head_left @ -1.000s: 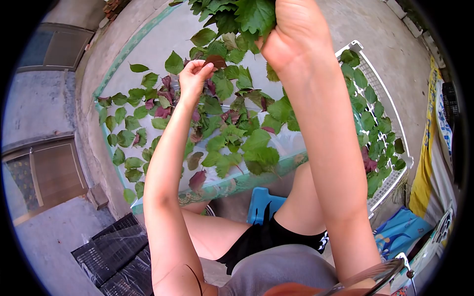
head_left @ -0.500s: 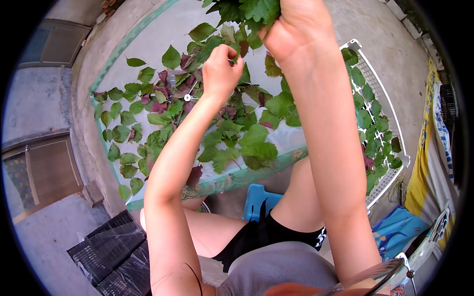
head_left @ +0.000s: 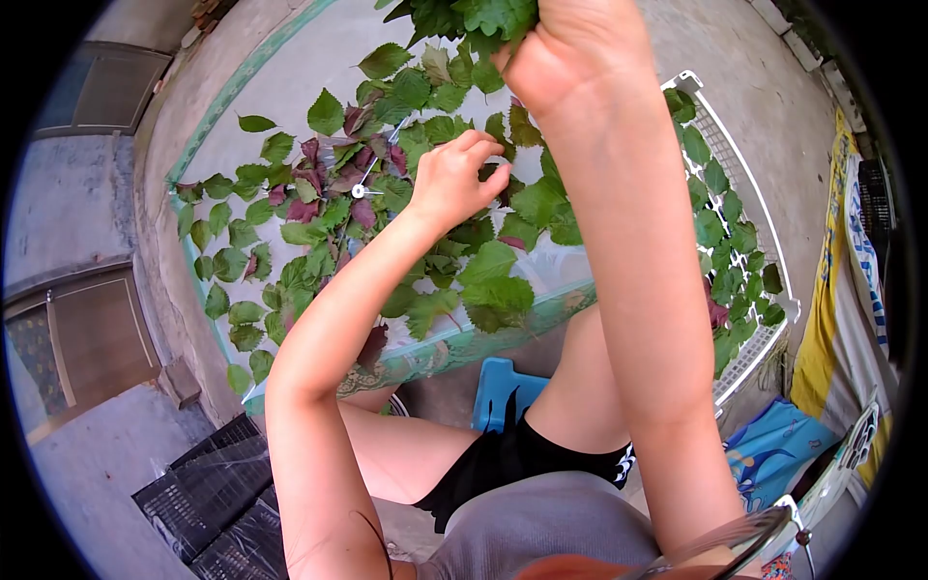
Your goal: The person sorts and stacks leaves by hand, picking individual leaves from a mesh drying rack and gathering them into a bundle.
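Observation:
Loose green and purple leaves (head_left: 304, 211) lie spread over a table with a pale cover and a green lace border (head_left: 425, 360). Above the middle of the leaves is my left hand (head_left: 459, 179), its thumb and fingers curved and apart, with nothing visible between them. My right hand (head_left: 575, 53) grips a bunch of green leaves (head_left: 464, 17) at the top edge of the view; its fingertips are partly out of frame. A white knob on a thin rod (head_left: 359, 191) shows among the leaves, left of my left hand.
At the right stands a white mesh rack (head_left: 742, 166) bearing more green leaves. Black crates (head_left: 208, 493) are at the lower left. Below the table edge is a blue stool (head_left: 498, 391). Yellow and white sacking (head_left: 831, 319) hangs at the far right.
My left hand has moved right and down from the upper leaves, and its fingers have opened. The dark red leaf it held is gone from its fingertips. My right hand keeps the bunch.

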The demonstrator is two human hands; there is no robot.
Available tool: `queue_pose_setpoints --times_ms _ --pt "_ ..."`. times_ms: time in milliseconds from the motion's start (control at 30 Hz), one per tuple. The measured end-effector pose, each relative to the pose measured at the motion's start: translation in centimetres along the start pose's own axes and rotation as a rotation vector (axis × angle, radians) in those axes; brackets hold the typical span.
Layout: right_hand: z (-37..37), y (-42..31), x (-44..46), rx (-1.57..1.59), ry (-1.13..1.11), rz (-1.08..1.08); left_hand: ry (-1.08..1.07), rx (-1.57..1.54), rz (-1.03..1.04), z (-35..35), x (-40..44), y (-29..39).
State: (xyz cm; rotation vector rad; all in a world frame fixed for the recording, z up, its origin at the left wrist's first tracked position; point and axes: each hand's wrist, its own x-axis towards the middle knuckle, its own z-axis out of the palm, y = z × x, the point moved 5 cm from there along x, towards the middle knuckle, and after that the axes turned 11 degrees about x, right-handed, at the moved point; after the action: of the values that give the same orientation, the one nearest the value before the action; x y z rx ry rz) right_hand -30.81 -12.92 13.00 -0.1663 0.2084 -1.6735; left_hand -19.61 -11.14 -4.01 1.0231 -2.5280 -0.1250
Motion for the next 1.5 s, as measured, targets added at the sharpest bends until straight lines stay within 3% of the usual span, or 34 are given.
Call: queue_pose_setpoints --times_ms 333,500,667,800,833,900,1133,1233,1300,1400,1500 --pt "-0.3 0.5 0.4 0.109 -0.063 0.127 -0.016 -0.220 -0.159 -0.8 -0.8 -2.1" --pt "0.2 0.4 0.1 0.074 -0.045 0.069 0.002 -0.209 -0.342 -1.3 -2.5 -7.4" --pt "-0.2 0.6 0.6 0.073 -0.094 0.094 -0.284 -0.009 -0.614 -1.3 -5.7 -12.9" --pt "-0.3 0.9 0.8 0.100 -0.108 0.122 -0.512 0.119 -0.659 -1.6 -7.4 -13.5" --pt "-0.3 1.0 0.7 0.101 -0.108 0.124 -0.512 0.120 -0.662 -1.4 -7.8 -13.8" --pt "-0.2 1.0 0.5 0.111 -0.057 0.118 -0.364 0.123 -0.443 -1.0 -8.0 -13.7" --pt "0.1 1.0 0.2 0.046 -0.035 0.047 -0.433 0.144 -0.331 0.4 -7.5 -13.6" --pt "0.3 1.2 0.5 0.062 -0.152 0.085 -0.426 0.062 -0.431 0.2 -6.9 -13.9" --pt "0.4 0.9 -0.1 0.071 -0.144 0.093 -0.350 -0.242 -0.642 0.1 -6.9 -15.0" --pt "0.4 1.0 -0.2 0.010 -0.010 0.043 -0.315 -0.443 -0.676 0.6 -6.9 -16.2" --pt "-0.2 1.2 0.8 0.039 -0.120 0.080 -0.340 -0.566 -0.718 1.6 -7.6 -16.8"
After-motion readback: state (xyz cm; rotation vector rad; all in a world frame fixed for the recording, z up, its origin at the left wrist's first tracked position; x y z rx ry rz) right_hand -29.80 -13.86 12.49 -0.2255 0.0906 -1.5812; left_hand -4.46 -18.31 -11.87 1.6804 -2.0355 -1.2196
